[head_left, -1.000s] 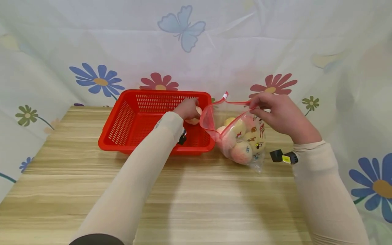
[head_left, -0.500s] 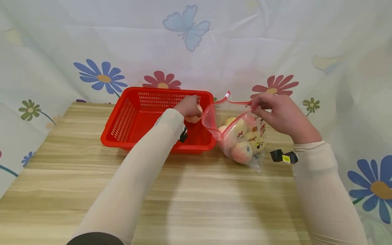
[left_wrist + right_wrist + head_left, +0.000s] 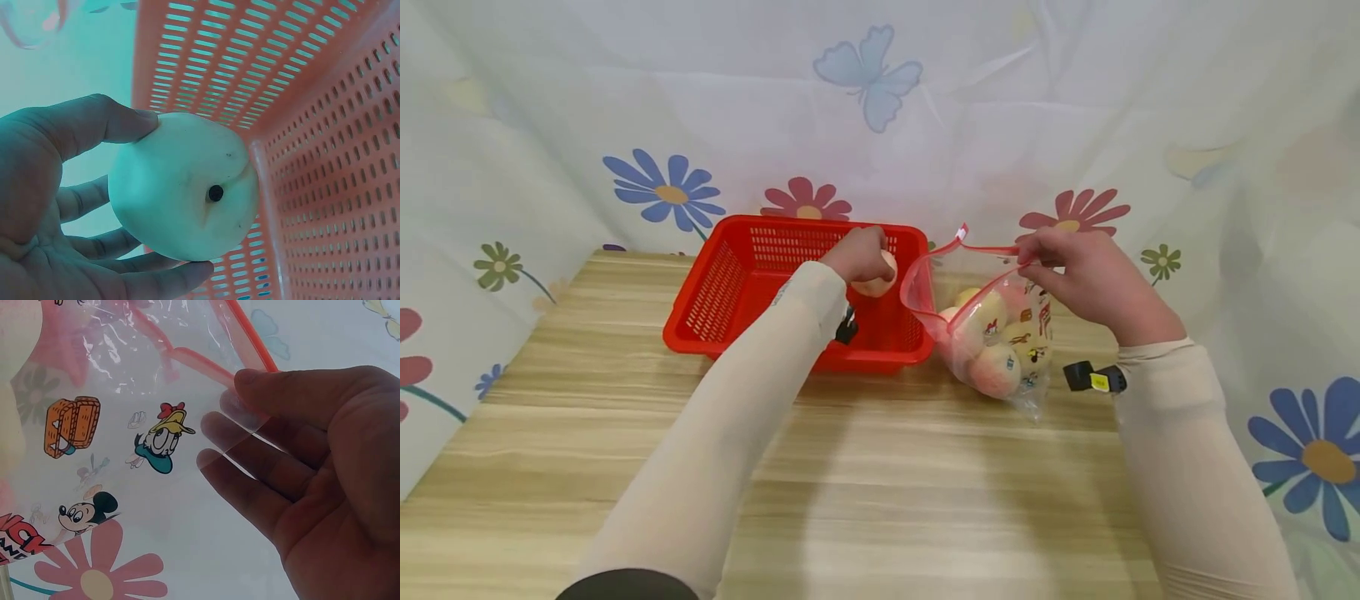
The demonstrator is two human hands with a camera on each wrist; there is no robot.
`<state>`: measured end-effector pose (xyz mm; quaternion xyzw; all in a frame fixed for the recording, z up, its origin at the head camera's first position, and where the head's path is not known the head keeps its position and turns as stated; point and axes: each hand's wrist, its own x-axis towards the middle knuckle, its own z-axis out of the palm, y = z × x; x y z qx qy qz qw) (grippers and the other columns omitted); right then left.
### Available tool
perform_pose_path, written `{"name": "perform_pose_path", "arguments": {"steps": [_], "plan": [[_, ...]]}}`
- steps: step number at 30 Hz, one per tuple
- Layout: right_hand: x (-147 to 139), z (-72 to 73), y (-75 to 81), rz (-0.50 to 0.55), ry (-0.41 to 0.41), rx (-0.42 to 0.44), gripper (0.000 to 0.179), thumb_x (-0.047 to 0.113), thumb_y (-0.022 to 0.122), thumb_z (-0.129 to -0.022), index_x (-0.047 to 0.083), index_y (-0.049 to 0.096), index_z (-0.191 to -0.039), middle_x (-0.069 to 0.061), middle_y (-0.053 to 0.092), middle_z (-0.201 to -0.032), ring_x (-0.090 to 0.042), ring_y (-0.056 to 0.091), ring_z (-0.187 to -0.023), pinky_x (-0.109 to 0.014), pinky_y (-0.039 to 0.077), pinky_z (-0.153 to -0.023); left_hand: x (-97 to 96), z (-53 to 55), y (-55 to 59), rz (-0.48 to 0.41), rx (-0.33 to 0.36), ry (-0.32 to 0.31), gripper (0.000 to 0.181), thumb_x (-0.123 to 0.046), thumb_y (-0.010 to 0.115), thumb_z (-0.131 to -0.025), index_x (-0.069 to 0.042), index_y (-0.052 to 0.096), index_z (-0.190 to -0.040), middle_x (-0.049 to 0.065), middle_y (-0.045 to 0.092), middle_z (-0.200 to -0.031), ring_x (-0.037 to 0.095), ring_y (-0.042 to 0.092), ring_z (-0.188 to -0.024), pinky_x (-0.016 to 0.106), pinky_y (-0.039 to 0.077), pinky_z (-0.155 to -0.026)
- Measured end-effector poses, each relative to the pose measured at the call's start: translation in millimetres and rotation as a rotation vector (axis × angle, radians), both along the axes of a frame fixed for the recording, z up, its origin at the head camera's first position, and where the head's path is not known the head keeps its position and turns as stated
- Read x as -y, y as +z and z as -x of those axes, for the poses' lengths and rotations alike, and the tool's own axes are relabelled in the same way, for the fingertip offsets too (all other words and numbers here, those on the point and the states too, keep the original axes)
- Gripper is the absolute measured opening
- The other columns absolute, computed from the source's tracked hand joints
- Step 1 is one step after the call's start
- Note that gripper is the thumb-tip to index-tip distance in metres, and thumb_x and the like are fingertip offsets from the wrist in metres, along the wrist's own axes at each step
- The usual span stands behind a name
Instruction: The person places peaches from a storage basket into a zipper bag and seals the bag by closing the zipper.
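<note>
In the head view my left hand reaches into the right end of a red plastic basket and holds a pale peach. The left wrist view shows the thumb on one side of this peach and the fingers around the other, its dark stem dimple facing the camera. To the right, my right hand pinches the upper edge of a clear zip bag with a red rim, its mouth spread towards the basket. Several peaches lie inside. Cartoon prints show on the bag in the right wrist view.
The basket and bag stand side by side on a wood-grain table. Behind them hangs a white curtain printed with flowers and a butterfly. The basket's slotted side wall rises close beside the held peach.
The left hand has raised the peach slightly within the basket. The right hand keeps its pinch on the bag's edge. The view has shifted a little, moving the basket rightward in the picture.
</note>
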<state>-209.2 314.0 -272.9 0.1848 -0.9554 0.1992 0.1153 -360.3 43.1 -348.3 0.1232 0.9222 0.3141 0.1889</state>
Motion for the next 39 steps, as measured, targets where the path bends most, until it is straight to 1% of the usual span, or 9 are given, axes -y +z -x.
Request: {"name": "perform_pose_path", "arguments": {"steps": [5, 7, 9, 15, 19, 25, 29, 33, 39], "plan": [[2.1, -0.5, 1.8, -0.007, -0.022, 0.027, 0.010, 0.010, 0.070, -0.088, 0.009, 0.065, -0.096, -0.010, 0.071, -0.104, -0.028, 0.070, -0.096, -0.047, 0.055, -0.086, 5.2, -4.0, 8.7, 0.020, -0.051, -0.017, 0.065, -0.024, 0.083, -0.075, -0.017, 0.048, -0.131, 0.002, 0.061, -0.117, 0.023, 0.061, -0.095, 0.042, 0.058, -0.084], [2.8, -1.6, 2.4, -0.013, -0.031, 0.035, 0.011, 0.011, 0.069, -0.088, 0.010, 0.066, -0.098, -0.009, 0.072, -0.103, -0.027, 0.070, -0.096, -0.047, 0.055, -0.085, 6.7, -5.6, 11.5, 0.023, -0.063, -0.008, 0.067, -0.025, 0.084, -0.073, -0.018, 0.049, -0.130, 0.002, 0.060, -0.116, 0.023, 0.060, -0.095, 0.041, 0.059, -0.083], [3.6, -3.1, 2.8, -0.025, -0.038, 0.040, 0.011, 0.013, 0.069, -0.089, 0.010, 0.066, -0.100, -0.009, 0.072, -0.103, -0.027, 0.070, -0.095, -0.046, 0.055, -0.084, 8.2, -7.4, 14.2, 0.025, -0.064, -0.005, 0.067, -0.024, 0.085, -0.073, -0.018, 0.048, -0.129, 0.002, 0.060, -0.116, 0.023, 0.060, -0.096, 0.041, 0.059, -0.083], [6.7, -4.8, 4.1, -0.048, -0.042, 0.053, 0.013, 0.015, 0.068, -0.090, 0.010, 0.066, -0.102, -0.010, 0.072, -0.102, -0.027, 0.069, -0.096, -0.047, 0.055, -0.084, 13.6, -11.4, 21.1, 0.029, -0.066, -0.019, 0.062, -0.022, 0.082, -0.075, -0.016, 0.048, -0.127, 0.002, 0.059, -0.115, 0.024, 0.060, -0.096, 0.037, 0.059, -0.082], [8.2, -5.3, 5.7, -0.051, -0.042, 0.056, 0.016, 0.014, 0.068, -0.090, 0.008, 0.067, -0.105, -0.011, 0.072, -0.102, -0.027, 0.069, -0.094, -0.047, 0.055, -0.083, 17.1, -15.8, 27.1, 0.021, -0.072, -0.017, 0.062, -0.023, 0.083, -0.074, -0.017, 0.048, -0.125, 0.001, 0.059, -0.113, 0.023, 0.060, -0.095, 0.035, 0.059, -0.081], [10.2, -6.5, 7.1, -0.057, -0.046, 0.066, 0.020, 0.014, 0.068, -0.090, 0.009, 0.069, -0.110, -0.012, 0.072, -0.101, -0.026, 0.068, -0.090, -0.046, 0.055, -0.080, 20.7, -24.5, 35.8, -0.005, -0.094, -0.033, 0.063, -0.024, 0.083, -0.075, -0.016, 0.048, -0.127, 0.003, 0.058, -0.116, 0.022, 0.058, -0.098, 0.035, 0.058, -0.083], [11.4, -6.7, 6.0, -0.058, -0.044, 0.076, 0.023, 0.016, 0.067, -0.091, 0.009, 0.069, -0.113, -0.012, 0.072, -0.101, -0.025, 0.068, -0.088, -0.046, 0.055, -0.079, 21.8, -29.9, 40.2, -0.019, -0.086, -0.036, 0.064, -0.025, 0.082, -0.076, -0.017, 0.047, -0.129, 0.001, 0.057, -0.117, 0.022, 0.057, -0.099, 0.035, 0.058, -0.083], [11.9, -6.3, 5.7, -0.061, -0.042, 0.059, 0.024, 0.014, 0.068, -0.090, 0.009, 0.070, -0.113, -0.012, 0.072, -0.099, -0.023, 0.067, -0.084, -0.045, 0.055, -0.077, 22.1, -34.3, 44.4, -0.031, -0.085, -0.035, 0.065, -0.026, 0.082, -0.076, -0.018, 0.047, -0.130, 0.000, 0.057, -0.118, 0.021, 0.057, -0.100, 0.035, 0.058, -0.084], [13.7, -6.6, 6.8, -0.061, -0.042, 0.046, 0.024, 0.012, 0.068, -0.089, 0.008, 0.069, -0.113, -0.012, 0.072, -0.098, -0.023, 0.067, -0.084, -0.044, 0.055, -0.077, 22.6, -41.2, 50.7, -0.039, -0.104, -0.037, 0.065, -0.025, 0.082, -0.076, -0.018, 0.046, -0.130, 0.001, 0.057, -0.120, 0.021, 0.057, -0.100, 0.035, 0.058, -0.083]]}}
